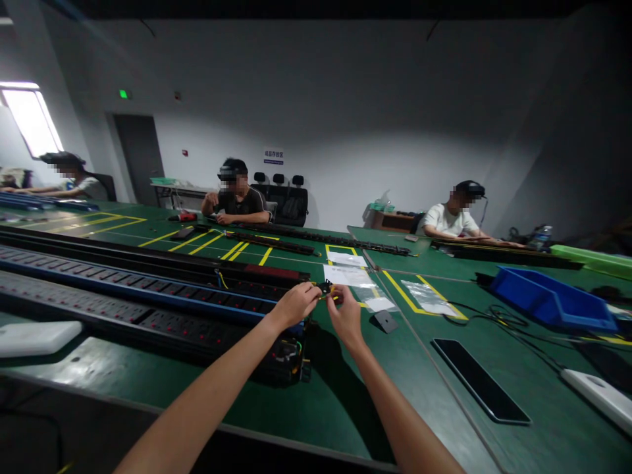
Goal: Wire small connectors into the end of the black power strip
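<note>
My left hand (297, 304) is closed, its fingertips pinching a small black part (326, 287) at the end of a long black power strip. Facing it, my right hand (344, 315) is also closed, with a thin yellow wire (332, 289) at its fingertips. The fingers hide much of both. Below my left forearm lies the row of black power strips (197, 327) with red dots, one edged in blue. The nearest strip's open end (287, 352) shows wires inside. A small dark plate (384, 321) rests on the table right of my right hand.
On the green table (415, 388) lie a phone (480, 380), a white power bank (600, 398), black cables (508, 319), clear plastic bags (427, 297) and paper sheets (345, 259). A blue bin (553, 303) stands right. Three people sit across the table. A red drill (186, 217) lies far left.
</note>
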`<state>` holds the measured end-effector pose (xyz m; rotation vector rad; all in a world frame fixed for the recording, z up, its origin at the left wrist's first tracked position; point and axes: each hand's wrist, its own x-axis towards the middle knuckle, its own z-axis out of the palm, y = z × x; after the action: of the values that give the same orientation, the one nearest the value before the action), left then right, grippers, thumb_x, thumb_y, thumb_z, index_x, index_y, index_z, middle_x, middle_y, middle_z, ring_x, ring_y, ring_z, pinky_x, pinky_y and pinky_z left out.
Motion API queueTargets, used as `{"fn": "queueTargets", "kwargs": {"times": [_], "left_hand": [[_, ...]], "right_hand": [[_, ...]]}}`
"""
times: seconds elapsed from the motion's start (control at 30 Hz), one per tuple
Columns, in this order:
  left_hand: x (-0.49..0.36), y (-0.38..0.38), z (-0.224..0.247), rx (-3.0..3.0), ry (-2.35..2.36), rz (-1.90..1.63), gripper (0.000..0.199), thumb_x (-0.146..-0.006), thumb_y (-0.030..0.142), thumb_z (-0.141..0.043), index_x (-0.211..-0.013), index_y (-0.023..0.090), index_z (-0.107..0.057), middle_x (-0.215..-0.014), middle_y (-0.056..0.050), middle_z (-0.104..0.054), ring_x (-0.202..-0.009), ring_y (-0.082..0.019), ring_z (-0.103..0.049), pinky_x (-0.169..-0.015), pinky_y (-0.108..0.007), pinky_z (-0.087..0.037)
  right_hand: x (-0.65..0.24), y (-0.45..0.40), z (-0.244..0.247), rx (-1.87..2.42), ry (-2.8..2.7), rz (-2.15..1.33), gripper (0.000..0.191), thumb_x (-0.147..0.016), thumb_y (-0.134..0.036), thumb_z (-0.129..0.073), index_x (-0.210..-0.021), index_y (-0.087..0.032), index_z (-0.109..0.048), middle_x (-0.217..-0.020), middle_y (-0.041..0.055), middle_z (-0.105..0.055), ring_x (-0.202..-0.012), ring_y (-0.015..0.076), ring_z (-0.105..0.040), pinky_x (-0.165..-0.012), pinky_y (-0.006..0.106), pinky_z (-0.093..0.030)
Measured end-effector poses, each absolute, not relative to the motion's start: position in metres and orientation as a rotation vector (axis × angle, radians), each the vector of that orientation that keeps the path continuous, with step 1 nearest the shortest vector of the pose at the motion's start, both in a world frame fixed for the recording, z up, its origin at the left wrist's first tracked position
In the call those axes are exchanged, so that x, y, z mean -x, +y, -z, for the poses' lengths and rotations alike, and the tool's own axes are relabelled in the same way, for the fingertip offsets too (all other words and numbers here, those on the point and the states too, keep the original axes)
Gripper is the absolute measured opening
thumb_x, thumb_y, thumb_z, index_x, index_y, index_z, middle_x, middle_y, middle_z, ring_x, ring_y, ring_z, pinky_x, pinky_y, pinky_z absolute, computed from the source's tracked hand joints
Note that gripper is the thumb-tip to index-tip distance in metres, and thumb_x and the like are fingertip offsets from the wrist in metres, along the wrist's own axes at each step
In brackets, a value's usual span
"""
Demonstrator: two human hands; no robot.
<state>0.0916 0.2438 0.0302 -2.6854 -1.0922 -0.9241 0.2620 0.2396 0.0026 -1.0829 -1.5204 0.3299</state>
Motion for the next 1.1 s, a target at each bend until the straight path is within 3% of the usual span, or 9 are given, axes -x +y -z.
{"fn": "queueTargets", "kwargs": {"times": [0.27, 0.63, 0.83, 0.97, 1.1], "left_hand": [[-0.09, 0.241, -0.032, 2.68, -1.11, 0.929, 0.013, -0.096, 0.017, -0.048, -0.103, 0.019, -0.058, -0.093, -0.005, -0.065, -0.09, -0.019, -0.064, -0.083, -0.03, -0.05], [-0.091, 0.242, -0.029, 2.69, -1.173, 0.908, 0.015, -0.097, 0.021, -0.048, -0.104, 0.019, -0.062, -0.096, -0.005, -0.066, -0.094, -0.018, -0.063, -0.086, -0.029, -0.049], [-0.089, 0.243, -0.028, 2.697, -1.188, 0.883, 0.013, -0.097, 0.022, -0.05, -0.098, 0.018, -0.063, -0.093, -0.004, -0.066, -0.092, -0.017, -0.062, -0.084, -0.028, -0.049], [-0.089, 0.244, -0.027, 2.692, -1.194, 0.866, 0.012, -0.096, 0.021, -0.051, -0.095, 0.019, -0.063, -0.093, -0.004, -0.067, -0.094, -0.018, -0.063, -0.086, -0.028, -0.048], [-0.089, 0.244, -0.026, 2.676, -1.191, 0.85, 0.012, -0.096, 0.02, -0.05, -0.097, 0.019, -0.062, -0.093, -0.004, -0.065, -0.095, -0.018, -0.062, -0.086, -0.029, -0.048]], "right_hand": [[-0.26, 0.237, -0.006, 1.078, -1.481, -0.401, 0.027, -0.088, -0.046, -0.056, -0.091, -0.019, -0.06, -0.081, 0.0059, -0.07, -0.068, 0.0206, -0.064, -0.066, 0.031, -0.049], [-0.264, 0.241, 0.003, 1.163, -1.521, -0.221, 0.03, -0.089, -0.047, -0.054, -0.098, -0.019, -0.059, -0.085, 0.0084, -0.071, -0.064, 0.0205, -0.064, -0.063, 0.031, -0.046], [-0.264, 0.24, 0.007, 1.21, -1.62, -0.009, 0.028, -0.094, -0.045, -0.047, -0.092, -0.02, -0.059, -0.079, 0.0059, -0.07, -0.062, 0.0192, -0.062, -0.061, 0.028, -0.041], [-0.265, 0.24, 0.01, 1.199, -1.7, 0.103, 0.029, -0.097, -0.041, -0.042, -0.09, -0.02, -0.062, -0.087, 0.0076, -0.071, -0.067, 0.0194, -0.063, -0.061, 0.028, -0.039], [-0.265, 0.242, 0.01, 1.214, -1.669, 0.029, 0.03, -0.095, -0.045, -0.045, -0.092, -0.02, -0.062, -0.086, 0.0072, -0.071, -0.063, 0.0188, -0.062, -0.06, 0.028, -0.039]]}}
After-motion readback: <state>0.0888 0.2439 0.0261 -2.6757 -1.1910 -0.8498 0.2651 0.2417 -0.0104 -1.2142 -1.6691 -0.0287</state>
